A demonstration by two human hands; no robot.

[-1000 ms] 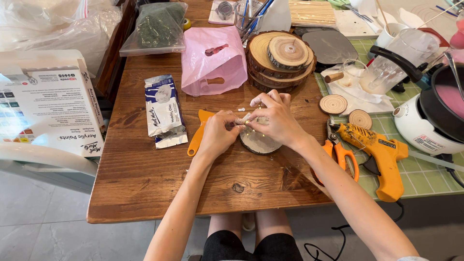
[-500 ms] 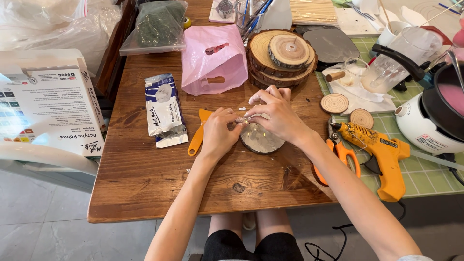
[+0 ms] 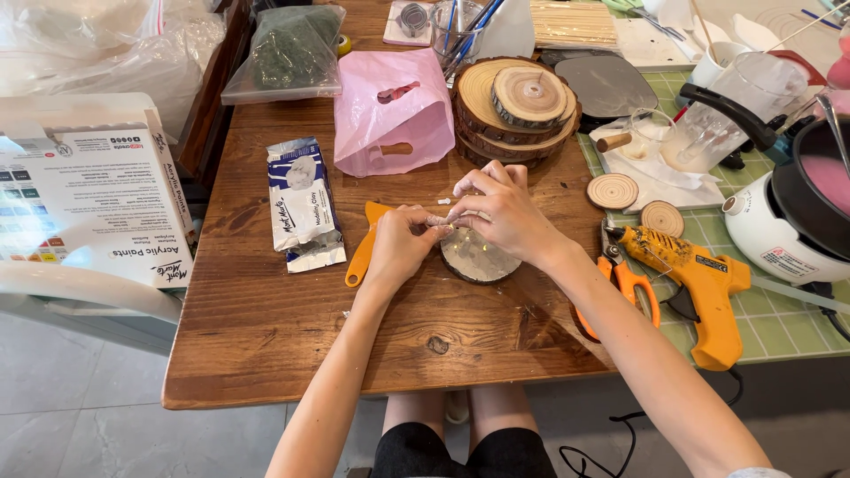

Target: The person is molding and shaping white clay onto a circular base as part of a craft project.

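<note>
Hands barely shifted: left hand [image 3: 400,248] and right hand [image 3: 500,212] both pinch a small clay bit [image 3: 440,220] above the disc [image 3: 478,257]. Squeezing too hard could tear it; a slip drops it by the scraper [image 3: 365,252] just left.

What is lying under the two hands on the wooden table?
A round grey disc lies under the right hand, partly covered. An orange scraper pokes out from under the left hand; its blade end is hidden.
</note>
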